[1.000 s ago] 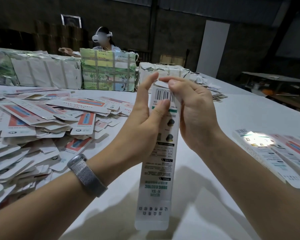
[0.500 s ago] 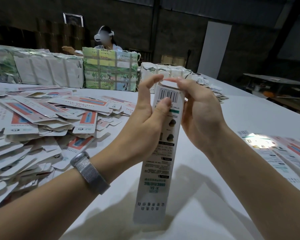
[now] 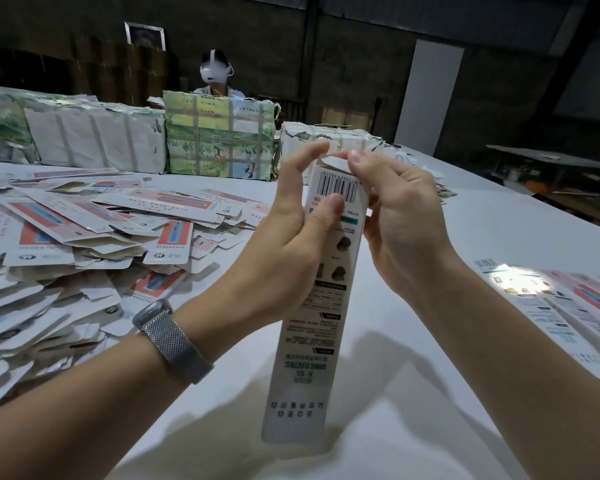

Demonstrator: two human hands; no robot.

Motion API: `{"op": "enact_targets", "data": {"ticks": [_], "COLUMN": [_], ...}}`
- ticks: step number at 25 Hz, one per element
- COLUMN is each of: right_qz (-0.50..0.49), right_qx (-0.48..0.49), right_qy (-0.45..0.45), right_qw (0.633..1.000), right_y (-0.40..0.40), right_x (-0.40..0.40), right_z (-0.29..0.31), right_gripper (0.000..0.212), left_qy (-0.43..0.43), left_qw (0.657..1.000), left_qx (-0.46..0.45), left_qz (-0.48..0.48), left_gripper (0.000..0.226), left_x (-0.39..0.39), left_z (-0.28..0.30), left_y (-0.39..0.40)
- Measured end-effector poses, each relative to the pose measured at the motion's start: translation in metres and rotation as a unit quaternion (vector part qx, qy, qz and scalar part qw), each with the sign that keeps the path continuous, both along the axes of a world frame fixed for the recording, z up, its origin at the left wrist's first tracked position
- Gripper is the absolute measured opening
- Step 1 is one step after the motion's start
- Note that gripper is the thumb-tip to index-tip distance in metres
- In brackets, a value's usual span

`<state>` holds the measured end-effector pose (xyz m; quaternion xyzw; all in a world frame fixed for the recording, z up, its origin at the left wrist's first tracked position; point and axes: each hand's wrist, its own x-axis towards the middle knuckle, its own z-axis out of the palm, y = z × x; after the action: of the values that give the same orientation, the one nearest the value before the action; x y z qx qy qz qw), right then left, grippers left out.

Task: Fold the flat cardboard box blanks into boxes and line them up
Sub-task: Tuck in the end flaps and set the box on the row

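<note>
A tall, narrow white box (image 3: 312,334) with a barcode near its top stands upright on the white table (image 3: 499,230), printed text upside down. My left hand (image 3: 284,244) grips its upper left side, thumb pressed just under the barcode. My right hand (image 3: 395,220) holds the upper right side, its fingertip pushing on the white top flap (image 3: 333,164). A big loose heap of flat box blanks (image 3: 84,237) with red and blue print lies to the left. Folded boxes (image 3: 568,306) lie side by side at the right.
Strapped bundles of printed cardboard (image 3: 219,136) stand in a row across the far side of the table. Behind them sits another person (image 3: 215,74) wearing a headset. A second table (image 3: 551,161) with clutter is at the far right.
The box's top has risen slightly, and my right fingertips have shifted onto the top flap while my left thumb stays under the barcode. The view has tilted a little.
</note>
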<state>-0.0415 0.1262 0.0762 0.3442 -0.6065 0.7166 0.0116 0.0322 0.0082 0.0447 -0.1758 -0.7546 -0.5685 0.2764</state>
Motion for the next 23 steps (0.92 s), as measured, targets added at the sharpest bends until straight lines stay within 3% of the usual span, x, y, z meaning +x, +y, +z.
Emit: {"op": "enact_targets", "data": {"ticks": [5,14,18,23], "right_qz": [-0.005,-0.038,-0.072,-0.138], "right_qx": [0.029,0.044,0.037,0.070], "right_qy": [0.027,0.154,0.239,0.261], "right_qw": [0.999,0.986,0.968,0.953], "right_y": [0.001,0.002,-0.001,-0.007], "right_x": [-0.003,-0.011,-0.011,-0.006], "right_z": [0.000,-0.002,-0.008,-0.011], "right_gripper": [0.029,0.030,0.019,0.021], "left_qy": [0.004,-0.009,-0.010,-0.013], "left_qw": [1.000,0.995,0.996,0.994], "left_qx": [0.025,0.096,0.092,0.106], "left_qz": [0.006,-0.014,0.010,0.017], "left_gripper": [0.028,0.013,0.010,0.011], "left_x": [-0.001,0.001,0.003,0.000], "left_z": [-0.001,0.003,0.004,0.004], "left_y": [0.001,0.002,0.004,0.005]}}
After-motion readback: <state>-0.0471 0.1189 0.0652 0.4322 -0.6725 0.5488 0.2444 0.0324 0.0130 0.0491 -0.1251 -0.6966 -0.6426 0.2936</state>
